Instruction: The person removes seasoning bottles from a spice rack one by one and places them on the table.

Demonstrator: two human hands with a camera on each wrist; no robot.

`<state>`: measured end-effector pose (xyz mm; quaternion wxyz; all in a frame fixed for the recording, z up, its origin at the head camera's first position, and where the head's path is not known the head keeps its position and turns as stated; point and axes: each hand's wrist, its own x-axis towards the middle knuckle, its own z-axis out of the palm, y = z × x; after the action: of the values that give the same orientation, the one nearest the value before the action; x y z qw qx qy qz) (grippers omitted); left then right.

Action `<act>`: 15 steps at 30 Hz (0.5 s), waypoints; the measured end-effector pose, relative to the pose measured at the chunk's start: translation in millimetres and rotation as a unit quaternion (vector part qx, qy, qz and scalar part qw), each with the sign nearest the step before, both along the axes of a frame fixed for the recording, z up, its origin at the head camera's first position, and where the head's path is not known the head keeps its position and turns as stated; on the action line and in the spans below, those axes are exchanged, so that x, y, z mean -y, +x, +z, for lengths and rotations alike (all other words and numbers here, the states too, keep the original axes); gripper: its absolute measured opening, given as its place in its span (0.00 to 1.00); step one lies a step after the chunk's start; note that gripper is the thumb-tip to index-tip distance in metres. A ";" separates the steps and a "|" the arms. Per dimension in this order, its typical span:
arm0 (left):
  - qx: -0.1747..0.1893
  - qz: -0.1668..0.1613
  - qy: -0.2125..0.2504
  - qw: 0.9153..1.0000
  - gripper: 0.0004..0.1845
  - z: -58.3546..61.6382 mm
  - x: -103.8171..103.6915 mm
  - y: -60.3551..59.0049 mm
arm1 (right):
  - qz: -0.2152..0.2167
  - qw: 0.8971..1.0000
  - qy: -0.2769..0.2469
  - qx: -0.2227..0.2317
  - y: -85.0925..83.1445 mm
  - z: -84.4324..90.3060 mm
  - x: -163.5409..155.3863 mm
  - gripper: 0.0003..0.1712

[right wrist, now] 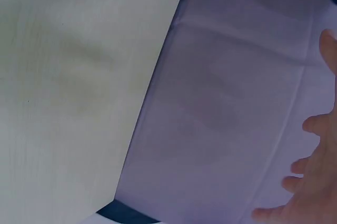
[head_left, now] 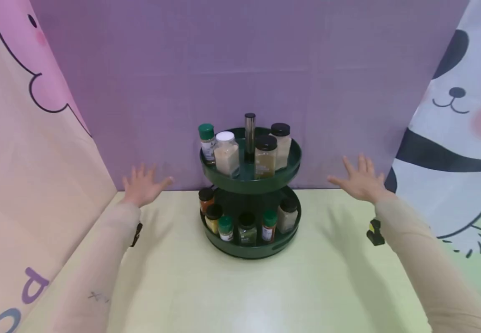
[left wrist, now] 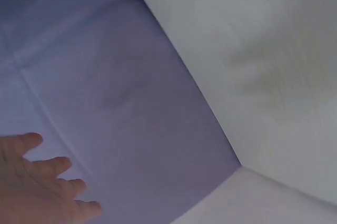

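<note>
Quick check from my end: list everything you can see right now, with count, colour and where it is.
Spice rack: 1, dark green, two round tiers, middle of the table against the back wall.
Centre post: 1, metallic with dark cap, rising from the top tier.
Top-tier jars: 4; green-capped at left, white-capped front left, two black-capped at right.
Bottom-tier jars: 6 visible along the front; black caps, green caps.
Table: 1, pale yellow-green.
Backdrop: purple cloth behind; pink cartoon cloth left, panda cloth right.
Left hand: open, fingers spread, left of the rack, touching nothing.
Right hand: open, fingers spread, right of the rack, touching nothing.
</note>
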<state>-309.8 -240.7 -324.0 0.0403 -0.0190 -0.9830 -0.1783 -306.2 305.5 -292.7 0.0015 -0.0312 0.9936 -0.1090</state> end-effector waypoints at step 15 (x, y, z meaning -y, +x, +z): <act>0.056 -0.040 0.294 0.953 0.22 -39.7 -31.0 30.7 | 0.079 0.988 -0.085 -0.105 36.3 -39.5 14.6 0.22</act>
<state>-279.1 -209.6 -363.8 -0.0181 -0.0353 -0.8861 -0.4618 -270.0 290.9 -332.2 -0.0969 -0.1210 0.9696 -0.1891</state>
